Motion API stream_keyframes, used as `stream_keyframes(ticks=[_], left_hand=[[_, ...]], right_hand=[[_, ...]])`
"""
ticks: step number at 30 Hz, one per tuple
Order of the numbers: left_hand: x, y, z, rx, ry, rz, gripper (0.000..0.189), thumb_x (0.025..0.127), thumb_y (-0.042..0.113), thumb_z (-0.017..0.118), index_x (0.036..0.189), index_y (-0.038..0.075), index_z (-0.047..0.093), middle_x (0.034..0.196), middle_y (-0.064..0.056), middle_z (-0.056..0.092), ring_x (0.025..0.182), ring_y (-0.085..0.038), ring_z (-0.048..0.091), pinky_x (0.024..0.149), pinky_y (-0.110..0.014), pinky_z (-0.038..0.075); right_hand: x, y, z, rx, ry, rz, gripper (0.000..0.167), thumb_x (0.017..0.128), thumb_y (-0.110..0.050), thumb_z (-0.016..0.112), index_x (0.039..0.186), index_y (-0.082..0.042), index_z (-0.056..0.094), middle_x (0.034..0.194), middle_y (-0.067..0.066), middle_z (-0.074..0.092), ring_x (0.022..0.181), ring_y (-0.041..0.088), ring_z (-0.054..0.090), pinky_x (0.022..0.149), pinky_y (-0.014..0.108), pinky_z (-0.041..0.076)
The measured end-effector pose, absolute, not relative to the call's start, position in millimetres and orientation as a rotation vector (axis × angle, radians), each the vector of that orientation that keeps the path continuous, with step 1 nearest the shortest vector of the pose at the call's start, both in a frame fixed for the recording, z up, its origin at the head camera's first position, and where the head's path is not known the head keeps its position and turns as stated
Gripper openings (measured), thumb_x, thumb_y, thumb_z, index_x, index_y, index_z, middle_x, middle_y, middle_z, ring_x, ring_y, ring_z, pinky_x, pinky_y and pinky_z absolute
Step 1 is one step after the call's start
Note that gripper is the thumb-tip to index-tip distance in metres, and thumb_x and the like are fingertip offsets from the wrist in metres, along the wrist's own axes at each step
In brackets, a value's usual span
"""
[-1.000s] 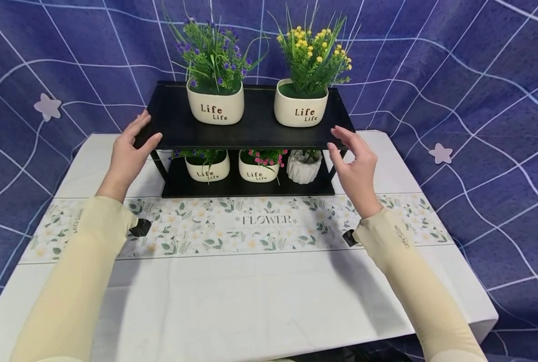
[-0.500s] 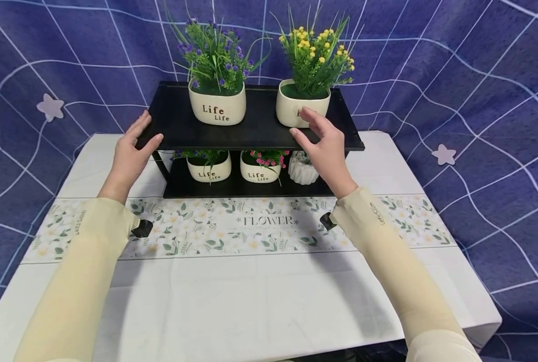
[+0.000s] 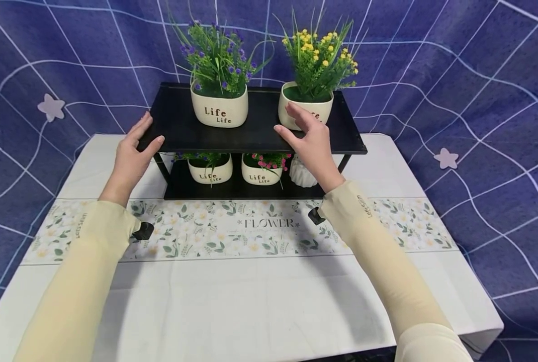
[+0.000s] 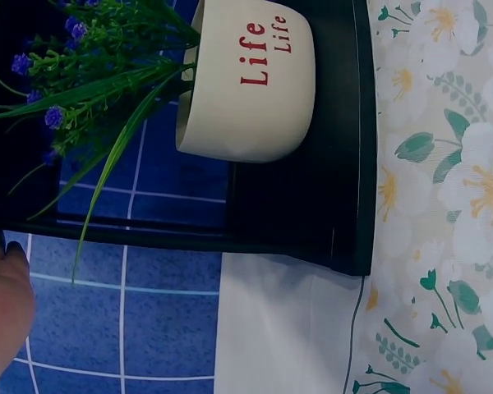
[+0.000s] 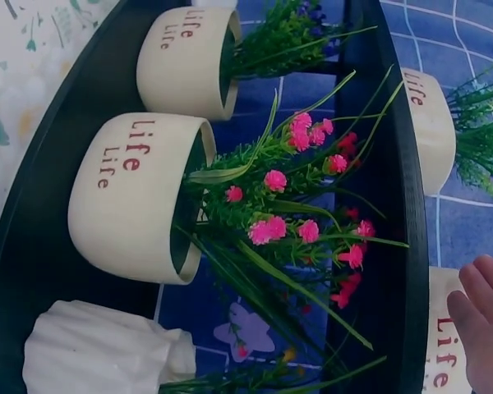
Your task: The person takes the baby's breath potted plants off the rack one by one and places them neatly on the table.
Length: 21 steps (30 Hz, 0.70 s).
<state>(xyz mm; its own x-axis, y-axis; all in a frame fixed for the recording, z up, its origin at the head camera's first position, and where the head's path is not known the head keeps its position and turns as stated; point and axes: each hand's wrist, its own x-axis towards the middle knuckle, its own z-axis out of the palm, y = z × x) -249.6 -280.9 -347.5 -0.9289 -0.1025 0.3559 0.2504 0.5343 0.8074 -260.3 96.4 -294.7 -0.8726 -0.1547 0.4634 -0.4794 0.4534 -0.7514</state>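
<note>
A black two-tier shelf rack (image 3: 262, 128) stands on the table. On its upper board are a cream "Life" pot of purple flowers (image 3: 220, 110) and a cream "Life" pot of yellow flowers (image 3: 325, 109). My left hand (image 3: 130, 156) rests at the upper board's left front corner, thumb spread from the fingers. My right hand (image 3: 311, 143) hovers before the yellow-flower pot, fingers extended and slightly bent, holding nothing; whether it touches the pot I cannot tell. In the right wrist view, the right hand (image 5: 489, 324) overlaps that pot's lettered side.
On the lower tier stand a purple-flower pot (image 3: 210, 173), a pink-flower pot (image 3: 262, 176) and a white ridged pot (image 3: 299, 174), partly hidden by my right hand. A floral "FLOWER" runner (image 3: 251, 241) crosses the white-covered table (image 3: 233, 301). A blue gridded curtain (image 3: 432, 100) hangs behind.
My right hand has moved left, from the upper board's right front corner to in front of the yellow-flower pot. The left hand has stayed at its corner.
</note>
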Motion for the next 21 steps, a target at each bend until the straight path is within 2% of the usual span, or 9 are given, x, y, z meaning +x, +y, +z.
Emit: stream_keyframes(ticks=[8,15,21], left_hand=[[-244.0,-278.4,-341.5,-0.118,-2.416,-1.376,0.058,0.096,0.019,0.058,0.148,0.005,0.037,0.16,-0.008,0.028,0.15,-0.018,0.021,0.123,-0.025,0.015],[-226.2,-264.6,-324.8,-0.143,-2.375,-1.405,0.056,0.096,0.013,0.056,0.146,-0.002,0.038,0.158,-0.016,0.029,0.149,-0.025,0.023,0.122,-0.025,0.016],[-225.0,-261.1,-323.6,-0.153,-2.374,-1.421,0.056,0.096,0.013,0.056,0.146,-0.002,0.037,0.158,-0.016,0.029,0.149,-0.025,0.022,0.122,-0.025,0.016]], right_hand=[[-264.0,88.5,-292.7,0.566,-2.391,1.411,0.062,0.088,-0.028,0.071,0.143,-0.01,0.048,0.141,0.006,0.056,0.131,0.013,0.052,0.109,0.02,0.04],[-268.0,83.9,-291.1,0.571,-2.424,1.395,0.065,0.088,-0.031,0.07,0.146,-0.015,0.045,0.143,0.001,0.055,0.132,0.01,0.051,0.108,0.018,0.04],[-270.9,82.5,-291.7,0.58,-2.439,1.413,0.066,0.089,-0.031,0.07,0.147,-0.016,0.043,0.145,0.001,0.053,0.134,0.011,0.05,0.109,0.02,0.04]])
